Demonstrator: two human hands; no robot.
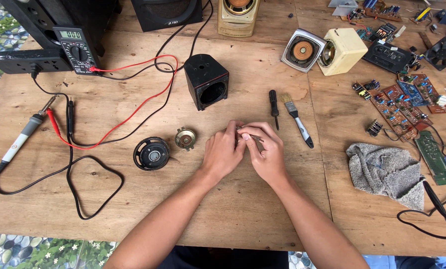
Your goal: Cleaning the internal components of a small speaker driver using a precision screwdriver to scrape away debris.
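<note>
Small metal part [253, 137], mostly hidden, sat pinched between both hands at the middle of the wooden table [263, 209]. Left hand [224, 151] and right hand [266, 149] met fingertip to fingertip, forearms angled inward, knuckles up, near a small round speaker [185, 138] and a screwdriver [273, 107].

bright even daylight, soft shadows, sharp focus, slight edge distortion

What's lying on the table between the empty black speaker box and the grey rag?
In the head view, a small black screwdriver and a paintbrush lie between the black speaker box and the grey rag.
</note>
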